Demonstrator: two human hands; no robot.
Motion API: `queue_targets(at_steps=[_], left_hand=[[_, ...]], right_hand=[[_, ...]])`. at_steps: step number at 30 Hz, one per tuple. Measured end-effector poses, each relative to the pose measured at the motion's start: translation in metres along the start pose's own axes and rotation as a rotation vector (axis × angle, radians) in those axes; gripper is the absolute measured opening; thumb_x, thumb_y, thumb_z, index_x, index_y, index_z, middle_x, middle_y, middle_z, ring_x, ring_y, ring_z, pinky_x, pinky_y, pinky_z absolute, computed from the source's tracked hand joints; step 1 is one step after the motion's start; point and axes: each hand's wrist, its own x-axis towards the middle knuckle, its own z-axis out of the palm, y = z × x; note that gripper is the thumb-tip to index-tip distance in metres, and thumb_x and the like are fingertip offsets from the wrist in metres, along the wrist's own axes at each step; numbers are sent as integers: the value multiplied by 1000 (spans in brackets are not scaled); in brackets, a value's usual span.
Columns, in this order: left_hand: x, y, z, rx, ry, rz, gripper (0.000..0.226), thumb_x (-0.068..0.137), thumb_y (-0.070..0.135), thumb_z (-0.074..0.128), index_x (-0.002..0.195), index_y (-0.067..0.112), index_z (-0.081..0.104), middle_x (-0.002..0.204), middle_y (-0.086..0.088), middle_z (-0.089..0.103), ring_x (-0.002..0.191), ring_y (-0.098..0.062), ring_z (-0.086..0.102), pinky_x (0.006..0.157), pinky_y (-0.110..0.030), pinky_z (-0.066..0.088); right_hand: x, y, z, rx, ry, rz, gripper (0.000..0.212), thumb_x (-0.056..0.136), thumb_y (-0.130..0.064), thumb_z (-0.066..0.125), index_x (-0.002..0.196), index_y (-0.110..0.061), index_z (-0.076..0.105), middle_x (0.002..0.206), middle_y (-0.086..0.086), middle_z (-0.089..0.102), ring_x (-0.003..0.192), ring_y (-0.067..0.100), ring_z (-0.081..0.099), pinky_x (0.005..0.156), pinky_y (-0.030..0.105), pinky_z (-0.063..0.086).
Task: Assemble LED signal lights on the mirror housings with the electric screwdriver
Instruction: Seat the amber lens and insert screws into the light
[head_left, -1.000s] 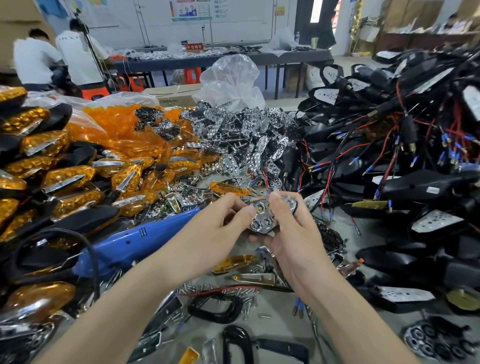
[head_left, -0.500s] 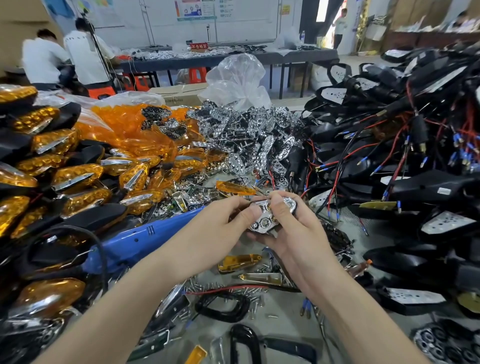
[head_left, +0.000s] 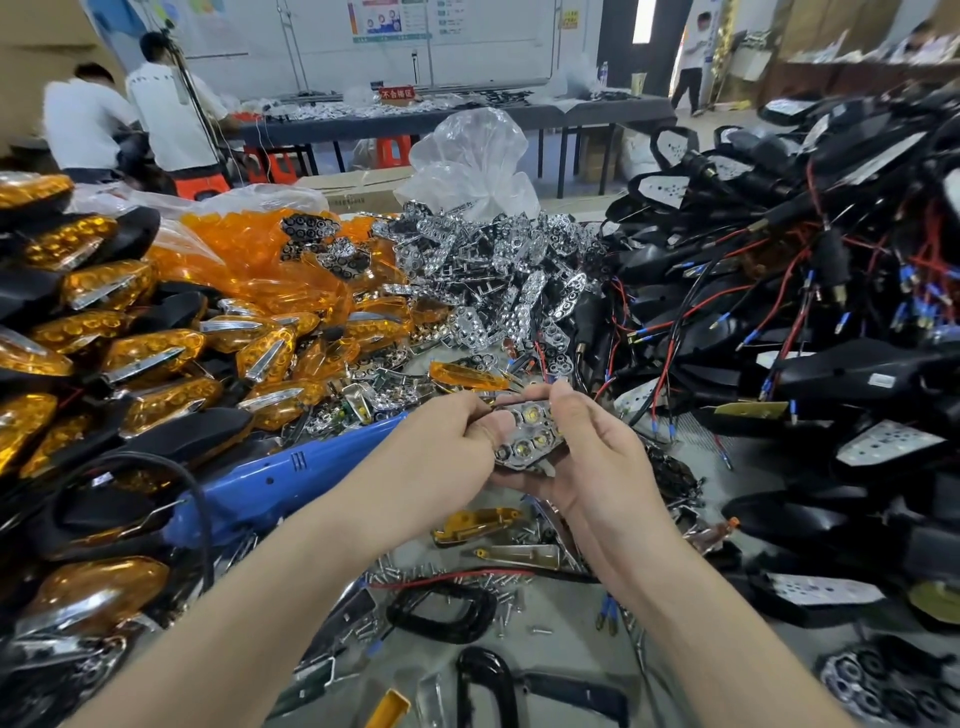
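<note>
LED reflector plate (head_left: 530, 434): 9 o'clock end covered by the fingers of the left hand (head_left: 441, 447), underside hidden against the right hand (head_left: 597, 457). Electric screwdriver (head_left: 280, 480): bit end out of sight behind the left hand. Amber lights (head_left: 31, 358) at 9 o'clock cut off by the frame edge; wall poster (head_left: 389, 21) print at 12 o'clock too small to read.

The LED reflector (head_left: 530, 434) has tilted face-up, more of its cups showing than 0.5 s ago. The right hand (head_left: 597, 467) has shifted to cradle it from below, the left hand (head_left: 441, 447) pinching nearer its top-left edge.
</note>
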Motion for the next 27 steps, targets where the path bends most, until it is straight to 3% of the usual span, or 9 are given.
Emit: queue_targets(at_steps=[6, 10, 13, 16, 18, 20, 21, 23, 27], left_hand=[[0, -3, -1, 4, 21, 53, 23, 102, 41, 48, 84, 31, 57, 58, 9, 54, 52, -7, 51, 43, -18, 36], [-1, -3, -12, -9, -62, 119, 21, 101, 45, 47, 95, 31, 63, 59, 10, 60, 46, 2, 49, 44, -10, 36], [-9, -10, -23, 15, -145, 115, 20, 98, 51, 45, 113, 42, 56, 81, 31, 66, 67, 8, 63, 51, -8, 41], [-17, -22, -32, 33, -101, 103, 14, 100, 43, 49, 112, 45, 53, 92, 28, 68, 76, 4, 65, 56, -11, 44], [-21, -29, -35, 37, -44, 108, 13, 100, 34, 52, 110, 43, 55, 87, 27, 69, 69, 1, 63, 53, -12, 44], [-23, -35, -37, 54, 14, 116, 13, 100, 32, 52, 105, 42, 58, 84, 22, 69, 65, -13, 63, 51, -24, 49], [-23, -37, -36, 61, 35, 127, 12, 99, 34, 52, 103, 43, 59, 84, 19, 69, 67, -17, 64, 56, -31, 52], [-23, -42, -34, 99, 66, 174, 12, 97, 39, 54, 101, 50, 58, 83, 15, 65, 67, -16, 61, 58, -28, 48], [-20, -48, -32, 139, 122, 202, 11, 95, 43, 55, 98, 53, 58, 81, 17, 65, 73, -9, 61, 59, -26, 46]], right_hand=[[2, -1, 2, 26, 6, -4, 27, 92, -35, 58, 94, -15, 76, 126, 23, 67, 103, 30, 73, 68, 42, 63], [4, 0, -3, 60, 1, 23, 29, 94, -32, 58, 106, -7, 67, 124, 24, 67, 106, 36, 72, 72, 45, 63], [6, -5, -5, 44, 44, 12, 34, 88, -37, 60, 106, -9, 65, 109, 19, 74, 96, 32, 75, 71, 42, 63], [9, -13, -10, 80, 121, -6, 33, 85, -39, 60, 102, -11, 64, 104, 17, 71, 90, 32, 74, 70, 40, 63], [10, -17, -13, 80, 162, -3, 33, 85, -40, 59, 101, -12, 66, 114, 25, 67, 101, 43, 71, 68, 37, 63], [10, -17, -14, 64, 181, -1, 34, 84, -41, 60, 102, -13, 66, 119, 26, 67, 109, 50, 67, 68, 36, 63], [10, -16, -14, 66, 172, -4, 35, 83, -40, 61, 103, -12, 65, 112, 20, 71, 105, 47, 70, 68, 36, 63], [11, -15, -14, 76, 146, -6, 37, 82, -38, 65, 107, -10, 63, 96, 9, 74, 90, 33, 74, 69, 37, 64], [12, -11, -14, 61, 133, 4, 33, 90, -31, 64, 113, -8, 62, 89, 5, 76, 79, 22, 75, 71, 39, 64]])
